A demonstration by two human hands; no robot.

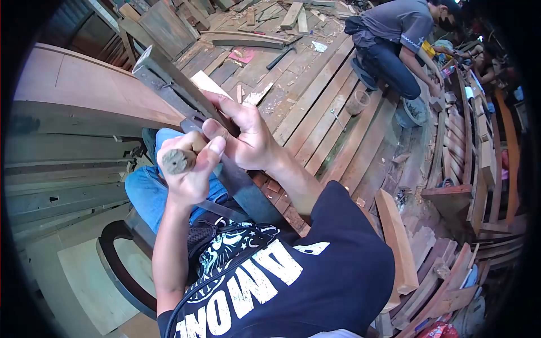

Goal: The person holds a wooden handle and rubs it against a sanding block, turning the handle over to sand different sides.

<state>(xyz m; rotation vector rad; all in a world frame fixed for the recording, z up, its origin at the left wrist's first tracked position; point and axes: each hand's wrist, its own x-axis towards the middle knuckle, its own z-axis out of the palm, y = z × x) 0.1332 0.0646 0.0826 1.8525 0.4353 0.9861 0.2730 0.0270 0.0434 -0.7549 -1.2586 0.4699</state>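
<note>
My left hand [189,163] is closed around a round wooden tool handle [178,161], its worn butt end facing me. The far part of this tool is hidden by my fingers. My right hand [245,132] grips a long dark wooden bar [174,90], which slants from the upper left down towards my lap. Both thumbs meet over the bar. Beyond my hands, the bar's far end lies close to a broad pale wooden beam [101,84]. A curved dark wooden piece [107,253] is beside my left forearm.
Wooden planks and offcuts [242,39] litter the floor ahead. To the right, another person [389,45] crouches near a bucket [414,112] and a clear plastic tub [357,102]. Stacked timber [394,242] lies by my right side. A dark-handled tool [280,58] rests on the floor.
</note>
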